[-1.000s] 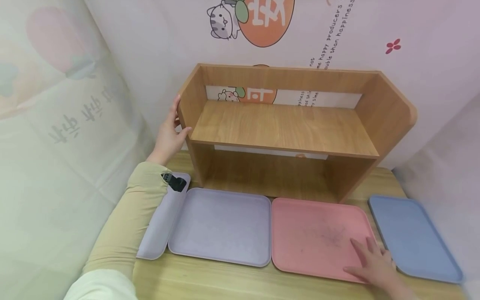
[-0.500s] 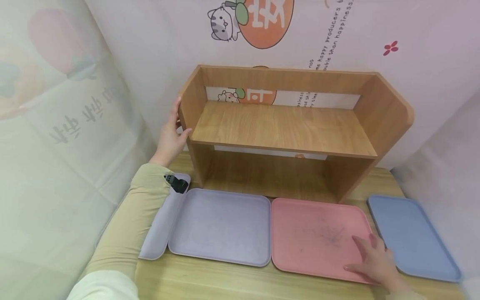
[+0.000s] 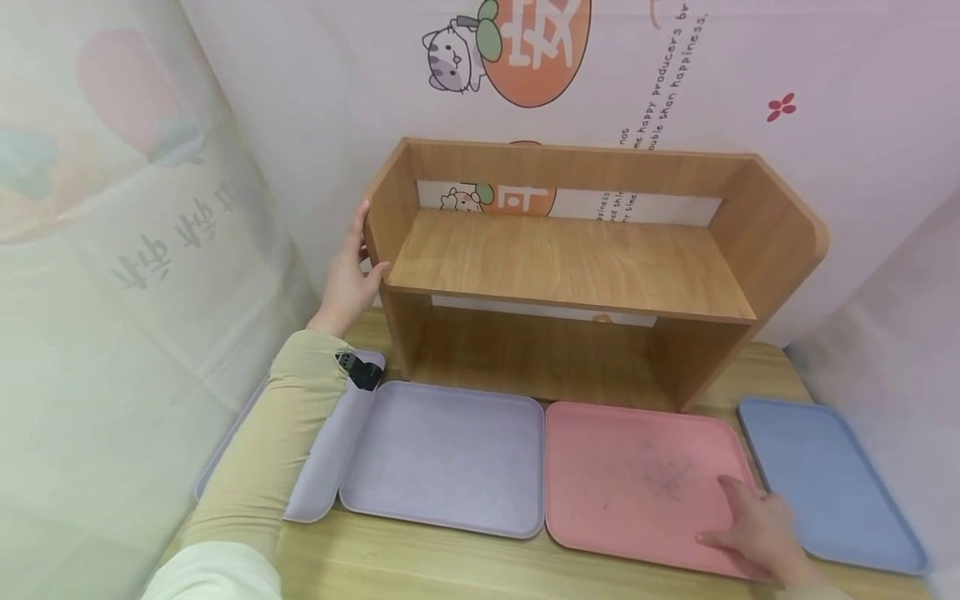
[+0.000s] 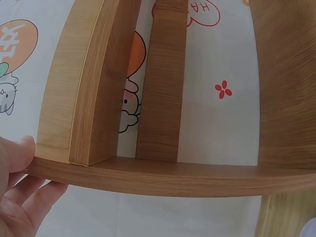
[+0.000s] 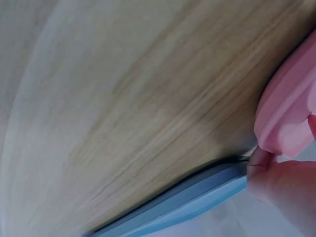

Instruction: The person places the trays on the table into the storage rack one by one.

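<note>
We see a wooden shelf standing upright on a light wood table, before a printed back wall. Our left hand is clamped on its left side panel, thumb on one face and fingers on the other, perhaps to steady it. Our right hand reaches over the right edge of the pink tray, thumb and fingers apart and bent. In the right wrist view one finger meets the outer rim near a corner; we cannot tell whether the hand pinches it.

The trays line the shelf's front, seemingly so each lies within reach: the purple tray edge to edge with the pink, the blue tray just beside at a slant, and a second purple one partly behind our left sleeve.

On the wall, a cat sits by an orange bearing a cut-off Chinese character. Beside it, broken lines read "happy producers" and "than happiness." The left wrist view adds a red "HA". We find no brand.
</note>
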Motion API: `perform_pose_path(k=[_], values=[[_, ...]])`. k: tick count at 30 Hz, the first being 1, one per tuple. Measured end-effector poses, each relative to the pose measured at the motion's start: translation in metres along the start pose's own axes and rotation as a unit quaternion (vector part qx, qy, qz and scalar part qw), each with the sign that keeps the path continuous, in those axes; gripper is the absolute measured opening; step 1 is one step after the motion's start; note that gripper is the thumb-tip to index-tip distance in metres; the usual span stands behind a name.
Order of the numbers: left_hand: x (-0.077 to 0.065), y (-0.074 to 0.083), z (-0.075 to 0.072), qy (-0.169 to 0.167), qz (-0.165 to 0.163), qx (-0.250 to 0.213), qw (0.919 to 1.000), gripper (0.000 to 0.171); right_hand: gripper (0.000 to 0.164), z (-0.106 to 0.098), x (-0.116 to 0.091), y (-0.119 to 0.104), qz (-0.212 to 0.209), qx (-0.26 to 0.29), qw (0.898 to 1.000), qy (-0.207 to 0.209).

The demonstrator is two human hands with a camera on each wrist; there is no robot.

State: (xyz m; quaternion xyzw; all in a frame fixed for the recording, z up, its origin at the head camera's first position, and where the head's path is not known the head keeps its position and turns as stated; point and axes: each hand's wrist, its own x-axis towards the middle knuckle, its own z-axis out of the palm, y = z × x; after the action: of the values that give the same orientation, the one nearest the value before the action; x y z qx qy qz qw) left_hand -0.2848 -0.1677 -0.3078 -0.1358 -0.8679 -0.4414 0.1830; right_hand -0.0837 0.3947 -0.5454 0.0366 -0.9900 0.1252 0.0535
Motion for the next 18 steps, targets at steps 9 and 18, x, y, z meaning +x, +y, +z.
perform_pose_path(k=[9,18], values=[[0.001,-0.002,0.002,-0.003,-0.01,0.004,0.9999,0.093,0.096,-0.012,0.001,0.007,0.039,0.061,0.997,-0.035],[0.002,-0.002,0.002,-0.003,-0.015,0.005,0.9999,0.094,0.077,-0.04,0.005,0.03,0.073,0.217,0.959,-0.165]])
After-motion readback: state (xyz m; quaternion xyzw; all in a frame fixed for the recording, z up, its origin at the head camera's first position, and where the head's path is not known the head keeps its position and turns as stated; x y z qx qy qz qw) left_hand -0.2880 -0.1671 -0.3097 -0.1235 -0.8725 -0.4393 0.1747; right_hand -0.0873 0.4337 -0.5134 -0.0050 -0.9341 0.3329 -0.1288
